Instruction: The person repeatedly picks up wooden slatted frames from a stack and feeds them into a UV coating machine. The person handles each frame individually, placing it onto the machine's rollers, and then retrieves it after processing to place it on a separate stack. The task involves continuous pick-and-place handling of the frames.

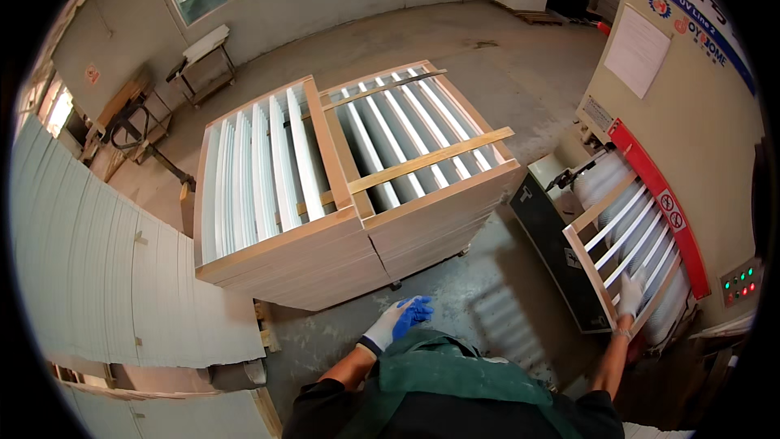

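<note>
At the right, my right hand [630, 294], in a pale glove, grips a slatted frame [593, 264] near its closest corner. That frame has wood-coloured edges and several white slats, and part of it lies inside the machine's opening on a pale textured roller or belt [601, 177]. My left hand [404, 321] wears a white glove with a blue coating. It is held before my green apron [463, 378], fingers extended, with nothing in it. Ahead stand two stacks of similar slatted frames [479, 187] side by side, with wooden strips [431, 160] lying across the top.
The machine [691, 106] has a red guard [660, 203] over its opening and a lit button panel [739, 283]. Tall stacks of pale panels [89, 252] line my left. A pallet-truck handle [130, 130] and a small cart [207, 65] stand farther back, near the wall.
</note>
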The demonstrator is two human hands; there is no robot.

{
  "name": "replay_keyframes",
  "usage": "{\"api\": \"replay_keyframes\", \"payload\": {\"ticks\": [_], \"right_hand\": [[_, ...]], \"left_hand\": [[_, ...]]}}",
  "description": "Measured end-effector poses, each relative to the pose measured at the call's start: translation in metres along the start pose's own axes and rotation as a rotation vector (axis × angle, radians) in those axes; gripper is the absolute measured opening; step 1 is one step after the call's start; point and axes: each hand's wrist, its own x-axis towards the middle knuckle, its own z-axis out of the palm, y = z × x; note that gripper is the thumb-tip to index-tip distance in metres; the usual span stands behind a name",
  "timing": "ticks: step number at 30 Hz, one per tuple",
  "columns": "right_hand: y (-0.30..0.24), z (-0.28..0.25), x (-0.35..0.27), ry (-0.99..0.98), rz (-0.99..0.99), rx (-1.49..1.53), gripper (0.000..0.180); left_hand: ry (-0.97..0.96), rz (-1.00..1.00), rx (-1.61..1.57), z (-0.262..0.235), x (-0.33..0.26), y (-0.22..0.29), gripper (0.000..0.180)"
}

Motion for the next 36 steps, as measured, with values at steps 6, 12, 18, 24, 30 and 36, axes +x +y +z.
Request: {"api": "replay_keyframes", "payload": {"ticks": [6, 12, 18, 24, 30, 36], "right_hand": [[-0.378, 0.050, -0.077, -1.283, -0.045, 1.241, 0.068], [-0.635, 0.021, -0.214, -1.257, -0.500, 0.851, 0.092], [-0.648, 0.031, -0.211, -1.087, -0.675, 0.651, 0.060], [-0.547, 0.044, -0.147, -1.358, -0.371, 1.050, 0.032], [-0.375, -0.002, -0.121, -1.071, -0.208, 0.966, 0.025], [-0.236, -0.077, -0.154, -0.748, 0.073, 0.917, 0.030]], "left_hand": [[0.071, 0.092, -0.145, -0.014, -0.026, 0.010, 0.045], [0.381, 0.159, -0.104, -0.023, -0.066, 0.034, 0.044], [0.485, 0.575, -0.284, -0.043, -0.132, 0.057, 0.038], [0.618, 0.775, -0.173, -0.042, -0.189, 0.088, 0.043], [0.422, 0.652, -0.150, 0.013, -0.176, 0.087, 0.044], [0.290, 0.418, 0.076, 0.046, -0.133, 0.100, 0.048]]}}
